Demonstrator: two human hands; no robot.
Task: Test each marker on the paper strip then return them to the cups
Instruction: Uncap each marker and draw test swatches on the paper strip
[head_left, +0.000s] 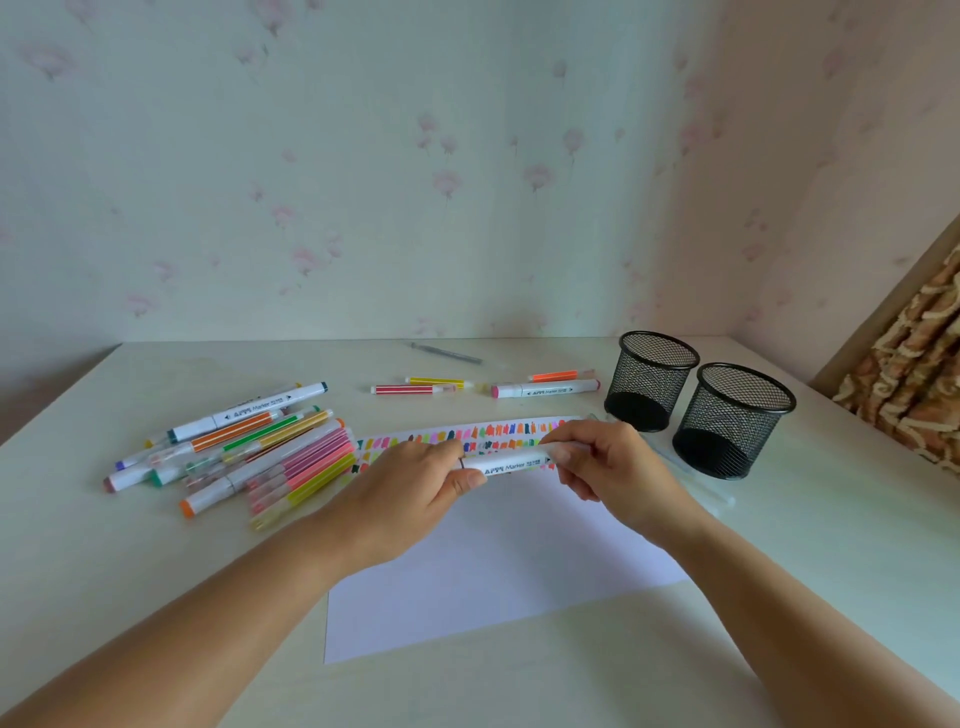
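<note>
1. Holding one white marker (511, 466) level, just over the paper strip (498, 431). The left hand (421, 478) curls round its left end and the right hand (608, 462) pinches the right end.
2. Likely a cap pull or a re-cap; can't tell which. Pull straight along the barrel and keep the tip clear of the fingers.
3. Swatch on a bare patch, since most of the strip is filled.
4. Then drop it in a mesh cup (657, 384). Both stand to the right and look empty.
5. The marker pile (244, 452) lies to the left.
</note>
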